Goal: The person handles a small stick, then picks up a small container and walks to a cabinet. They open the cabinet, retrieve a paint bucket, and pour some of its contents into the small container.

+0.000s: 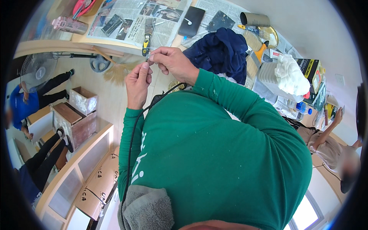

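My left hand (138,81) and my right hand (171,62) meet at the table's front edge, both closed in a pinch. Between their fingertips is something small and dark, too tiny to make out. Just beyond them, a yellow-and-black handled tool (146,45) points away over the newspaper (128,35); its kind is unclear. White earphones with a thin cord (155,23) lie on the paper. A dark phone or wallet (191,21) rests to their right. Beside my right wrist is a bunched navy cloth (222,51).
Paintbrushes (264,50), a cardboard tube (254,19), a white plastic bag (291,74) and a bottle (303,108) crowd the right side. A pink tumbler (69,25) stands far left. Below are a broom (117,73), a fan (38,73) and wooden boxes (74,122). Other people work left and right.
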`<state>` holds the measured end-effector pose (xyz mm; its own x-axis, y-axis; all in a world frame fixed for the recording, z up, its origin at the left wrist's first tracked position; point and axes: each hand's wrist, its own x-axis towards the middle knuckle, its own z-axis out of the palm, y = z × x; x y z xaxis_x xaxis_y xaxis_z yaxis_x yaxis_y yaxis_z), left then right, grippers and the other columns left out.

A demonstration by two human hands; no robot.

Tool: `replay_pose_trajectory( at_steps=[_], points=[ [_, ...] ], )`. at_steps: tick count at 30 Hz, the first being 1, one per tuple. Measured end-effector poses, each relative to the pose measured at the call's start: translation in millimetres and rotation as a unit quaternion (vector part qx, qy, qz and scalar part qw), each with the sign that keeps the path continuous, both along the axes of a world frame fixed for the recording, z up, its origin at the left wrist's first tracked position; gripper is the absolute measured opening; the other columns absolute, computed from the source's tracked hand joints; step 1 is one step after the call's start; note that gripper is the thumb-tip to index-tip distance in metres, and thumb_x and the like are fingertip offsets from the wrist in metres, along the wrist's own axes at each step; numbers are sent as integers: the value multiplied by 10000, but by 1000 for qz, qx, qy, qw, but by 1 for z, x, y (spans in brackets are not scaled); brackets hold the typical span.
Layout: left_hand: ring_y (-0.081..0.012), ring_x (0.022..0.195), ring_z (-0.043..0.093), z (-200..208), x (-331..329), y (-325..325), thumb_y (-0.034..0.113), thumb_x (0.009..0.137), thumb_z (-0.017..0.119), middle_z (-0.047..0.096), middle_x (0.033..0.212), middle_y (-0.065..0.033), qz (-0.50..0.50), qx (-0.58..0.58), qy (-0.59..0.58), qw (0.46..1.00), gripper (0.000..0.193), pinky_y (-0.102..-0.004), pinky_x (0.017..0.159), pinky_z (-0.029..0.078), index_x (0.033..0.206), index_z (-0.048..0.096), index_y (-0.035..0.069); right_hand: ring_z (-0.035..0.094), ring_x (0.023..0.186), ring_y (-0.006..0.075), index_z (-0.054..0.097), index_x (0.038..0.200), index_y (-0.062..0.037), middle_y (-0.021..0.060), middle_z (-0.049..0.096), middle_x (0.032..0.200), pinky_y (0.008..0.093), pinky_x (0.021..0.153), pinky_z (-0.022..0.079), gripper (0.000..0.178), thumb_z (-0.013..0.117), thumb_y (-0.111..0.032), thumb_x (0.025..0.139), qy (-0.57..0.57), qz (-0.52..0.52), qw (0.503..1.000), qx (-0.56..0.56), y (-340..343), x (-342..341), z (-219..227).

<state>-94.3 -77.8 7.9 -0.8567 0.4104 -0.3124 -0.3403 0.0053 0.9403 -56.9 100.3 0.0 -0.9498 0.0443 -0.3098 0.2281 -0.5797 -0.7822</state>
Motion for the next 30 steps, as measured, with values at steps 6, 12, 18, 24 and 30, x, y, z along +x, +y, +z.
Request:
replay_pose_trajectory(
  at_steps=[6, 12, 18, 24, 30],
  points=[
    [-46, 656, 512, -3, 7, 6, 234, 1066, 659, 638, 850, 6, 30, 19, 18, 999, 253, -196, 551, 371, 1122, 738, -1, 527, 599, 59, 740, 1039, 8, 4, 654, 781, 246, 505, 419, 164, 703, -134, 966, 40, -31, 991, 124, -5, 2, -1],
    [-45, 654, 515, -1, 7, 9, 230, 1065, 661, 646, 858, 0, 24, 4, 35, 999, 255, -196, 550, 371, 1134, 736, -4, 550, 618, 46, 741, 1046, 9, 18, 689, 816, 239, 513, 432, 162, 705, -119, 954, 45, -75, 993, 74, -11, 4, -7],
    [-46, 650, 516, -2, 7, 6, 230, 1063, 663, 649, 864, -3, 26, -6, 31, 999, 256, -195, 545, 373, 1137, 735, -5, 599, 676, 79, 759, 990, 14, 17, 706, 805, 258, 617, 485, 156, 721, -124, 927, 69, -99, 984, 128, -14, 6, -7],
    [-48, 643, 515, -6, 7, 4, 223, 1059, 667, 641, 855, -1, 36, 26, 9, 999, 242, -193, 539, 376, 1124, 730, -1, 577, 657, 52, 749, 1039, 14, 23, 712, 840, 241, 567, 463, 168, 703, -128, 961, 96, -93, 970, 204, -17, 2, -16],
    [-47, 632, 511, -6, 8, 7, 246, 1070, 649, 634, 848, 3, 38, 33, -12, 999, 263, -194, 526, 364, 1135, 736, 7, 552, 618, 49, 750, 1072, 2, 20, 697, 849, 235, 521, 452, 181, 703, -136, 966, 38, -64, 991, 114, -16, 4, -16]
  ],
)
